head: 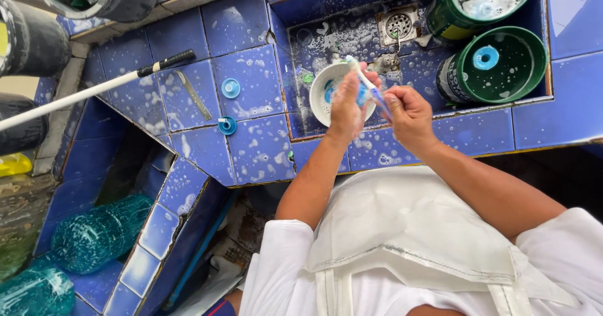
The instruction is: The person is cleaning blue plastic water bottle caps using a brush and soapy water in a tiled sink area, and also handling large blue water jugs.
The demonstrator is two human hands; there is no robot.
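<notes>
Far left: two soapy translucent water jugs [94, 231] lie on their sides in the low tiled trough, well apart from your hands. Above them a white pole with black grip [100, 85] slants across the blue tiled counter [264, 146]. Beside its tip lies a thin metal strip [193, 94], then two small blue caps [230, 88], one far and one nearer the counter edge. None of these is in hand.

Centre: your left hand [347, 106] is curled shut around a small blue part [362, 95], mostly hidden by fingers and foam, so I can't tell its exact shape. It sits over the white bowl [326, 93] in the recessed sink [352, 33], just near of the drain [398, 24].

Your right hand [409, 116] is closed in a pinch on a toothbrush [367, 84]. Its long axis runs from your right fingers up and left, bristle end touching the part in your left hand. So the part lies left and slightly far of your right fingers, brush bridging the two. Hands are just beside each other, nearly touching.

Right: two green buckets [496, 65] sit in the sink, sudsy, each with a blue ring inside. Right hand is the nearer one to them, but apart.
</notes>
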